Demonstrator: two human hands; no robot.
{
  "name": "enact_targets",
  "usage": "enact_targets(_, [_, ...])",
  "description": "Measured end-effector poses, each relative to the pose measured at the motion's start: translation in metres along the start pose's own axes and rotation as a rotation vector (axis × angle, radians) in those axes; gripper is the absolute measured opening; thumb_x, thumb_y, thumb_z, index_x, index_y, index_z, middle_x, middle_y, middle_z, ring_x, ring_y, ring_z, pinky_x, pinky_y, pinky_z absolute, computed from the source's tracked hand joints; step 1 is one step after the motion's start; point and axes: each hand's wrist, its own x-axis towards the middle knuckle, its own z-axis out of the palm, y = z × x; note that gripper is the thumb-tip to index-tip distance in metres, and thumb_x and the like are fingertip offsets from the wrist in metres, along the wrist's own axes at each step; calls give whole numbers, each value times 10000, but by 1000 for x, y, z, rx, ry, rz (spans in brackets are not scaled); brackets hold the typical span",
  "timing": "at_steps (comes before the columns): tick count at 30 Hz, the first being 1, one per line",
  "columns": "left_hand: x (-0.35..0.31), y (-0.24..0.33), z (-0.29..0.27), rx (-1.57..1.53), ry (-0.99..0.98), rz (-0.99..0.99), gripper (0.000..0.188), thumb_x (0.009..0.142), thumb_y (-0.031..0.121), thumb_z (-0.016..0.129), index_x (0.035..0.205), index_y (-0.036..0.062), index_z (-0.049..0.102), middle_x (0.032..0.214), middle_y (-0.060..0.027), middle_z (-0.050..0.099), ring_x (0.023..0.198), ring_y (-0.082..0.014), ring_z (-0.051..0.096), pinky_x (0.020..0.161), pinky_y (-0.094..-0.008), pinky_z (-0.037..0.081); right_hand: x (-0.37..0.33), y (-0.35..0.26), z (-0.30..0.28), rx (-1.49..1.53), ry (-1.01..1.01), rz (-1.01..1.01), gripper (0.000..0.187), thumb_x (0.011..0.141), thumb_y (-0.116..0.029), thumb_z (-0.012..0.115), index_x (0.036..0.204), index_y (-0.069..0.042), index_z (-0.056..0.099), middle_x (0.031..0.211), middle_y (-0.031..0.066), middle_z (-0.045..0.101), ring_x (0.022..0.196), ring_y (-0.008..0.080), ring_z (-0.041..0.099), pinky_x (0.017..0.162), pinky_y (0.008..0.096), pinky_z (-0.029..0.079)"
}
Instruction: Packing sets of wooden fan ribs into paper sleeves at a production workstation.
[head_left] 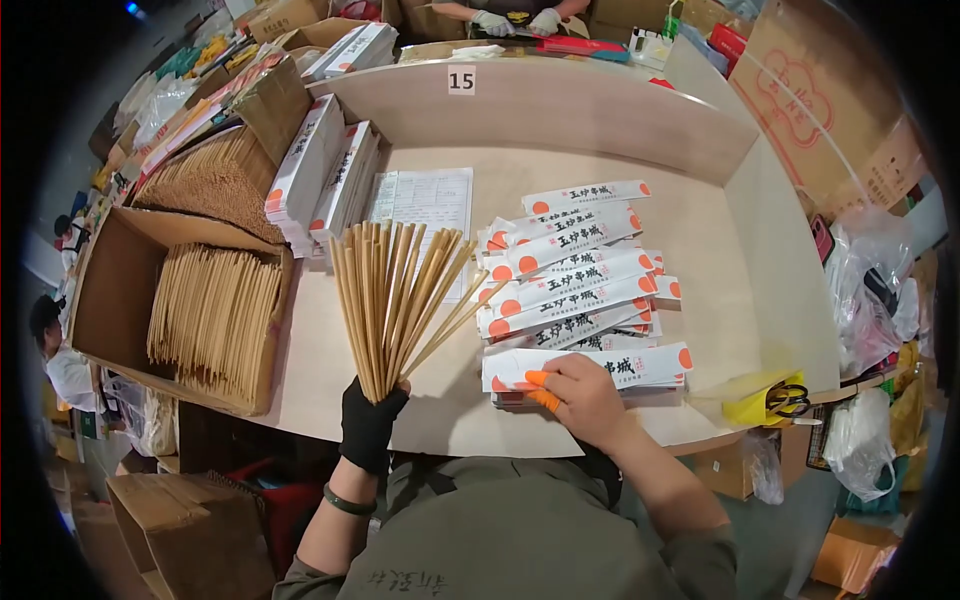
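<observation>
My left hand (371, 424), in a black glove with bare fingertips, is closed round the lower ends of a fanned bundle of wooden chopsticks (395, 300). They stand upward, and a few lean out to the right. At the front of the table, my right hand (588, 402), with orange covers on its fingers, pinches a white paper chopstick sleeve (655, 367) near its left end. Other sleeves lie under that one. Just beyond it spreads an overlapping pile of sleeves (575, 285) with orange dots and dark print; whether they hold chopsticks I cannot tell.
An open cardboard box (105, 300) of chopsticks stands at the left, another behind it. Stacked bundles of sleeves (305, 165) lean beside a printed sheet (425, 190). Scissors (789, 400) rest in a yellow holder at right. A low partition (560, 110) edges the table; a gloved co-worker is beyond.
</observation>
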Motion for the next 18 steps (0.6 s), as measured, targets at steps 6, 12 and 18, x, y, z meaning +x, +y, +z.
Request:
enact_targets(6, [-6, -3, -9, -135, -37, -53, 125, 766, 123, 657, 849, 43, 609, 686, 16, 538, 572, -61, 471, 510, -220, 369, 12, 2, -4, 153, -72, 309, 150, 761, -103, 746, 798, -10, 634, 711, 86, 525, 612, 231, 504, 562, 303, 421])
enact_targets(12, [-8, -1, -22, 24, -51, 53, 115, 741, 123, 653, 814, 49, 604, 662, 19, 532, 568, -71, 468, 523, -233, 369, 14, 2, -5, 514, -95, 696, 155, 813, -58, 736, 770, -2, 598, 768, -24, 471, 647, 32, 425, 575, 210, 361])
enact_targets(18, [-8, 0, -34, 133, -112, 114, 91, 754, 110, 645, 759, 35, 594, 665, 5, 546, 610, -88, 508, 568, -246, 405, 18, 3, -7, 615, -66, 774, 193, 807, -135, 758, 799, 7, 628, 744, 10, 527, 621, 74, 470, 570, 241, 404])
